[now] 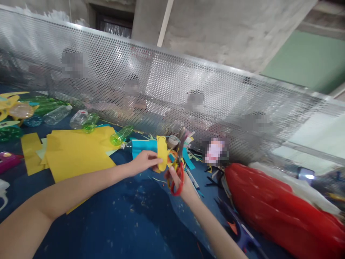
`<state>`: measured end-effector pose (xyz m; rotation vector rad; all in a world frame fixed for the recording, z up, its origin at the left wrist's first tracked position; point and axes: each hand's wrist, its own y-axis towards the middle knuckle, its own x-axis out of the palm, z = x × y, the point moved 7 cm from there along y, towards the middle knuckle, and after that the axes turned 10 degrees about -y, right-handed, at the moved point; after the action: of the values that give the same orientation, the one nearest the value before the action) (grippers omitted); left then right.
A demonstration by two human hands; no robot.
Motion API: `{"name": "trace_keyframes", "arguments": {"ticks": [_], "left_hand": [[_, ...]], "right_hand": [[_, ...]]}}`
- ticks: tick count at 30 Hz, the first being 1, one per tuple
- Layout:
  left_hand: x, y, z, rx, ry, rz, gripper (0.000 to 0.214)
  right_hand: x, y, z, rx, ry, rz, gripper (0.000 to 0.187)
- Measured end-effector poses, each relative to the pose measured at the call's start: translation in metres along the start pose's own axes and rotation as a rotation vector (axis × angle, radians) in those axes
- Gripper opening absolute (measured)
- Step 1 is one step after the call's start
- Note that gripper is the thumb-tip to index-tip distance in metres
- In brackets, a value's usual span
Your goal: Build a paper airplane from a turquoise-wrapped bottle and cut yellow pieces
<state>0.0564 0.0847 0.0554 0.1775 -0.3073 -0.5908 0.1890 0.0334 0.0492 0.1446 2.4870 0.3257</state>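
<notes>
My left hand [147, 160] pinches the lower part of a narrow yellow paper strip [162, 151], which stands upright with a rounded lower end. Just to its right, my right hand [174, 177] has its fingers through the red handles of a pair of scissors [178, 176]. The scissor blades point up and away from me, beside the strip and apart from it as far as I can see. Behind the strip lies a bottle wrapped in blue paper [144, 146]. Paper scraps [190, 158] are heaped beyond the scissors.
Yellow sheets [78, 151] are stacked at left, with green and clear plastic bottles [58, 114] behind them. A magenta tool [9, 162] sits at the left edge. A large red bag [280, 205] lies at right, near a purple tool [239, 230]. A perforated metal screen [107, 68] borders the blue table [115, 223].
</notes>
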Motion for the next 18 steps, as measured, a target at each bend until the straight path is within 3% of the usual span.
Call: {"name": "trace_keyframes", "arguments": {"ticks": [3, 6, 8, 12, 18], "left_hand": [[0.018, -0.009, -0.013, -0.074, 0.087, -0.194, 0.026], [0.027, -0.016, -0.023, -0.102, 0.186, -0.297, 0.028], [0.026, -0.015, -0.028, -0.124, 0.177, -0.266, 0.03], [0.012, -0.009, -0.035, -0.142, 0.0, -0.068, 0.032], [-0.001, -0.007, -0.046, -0.153, -0.102, 0.026, 0.036]], "right_hand": [[-0.014, 0.008, 0.001, -0.026, 0.078, 0.123, 0.039], [-0.019, 0.012, 0.006, -0.045, 0.134, 0.174, 0.039], [-0.017, 0.013, 0.009, -0.053, 0.157, 0.166, 0.039], [0.0, 0.013, 0.014, -0.034, 0.217, 0.054, 0.041], [0.016, 0.007, 0.02, -0.037, 0.186, 0.031, 0.044]]}}
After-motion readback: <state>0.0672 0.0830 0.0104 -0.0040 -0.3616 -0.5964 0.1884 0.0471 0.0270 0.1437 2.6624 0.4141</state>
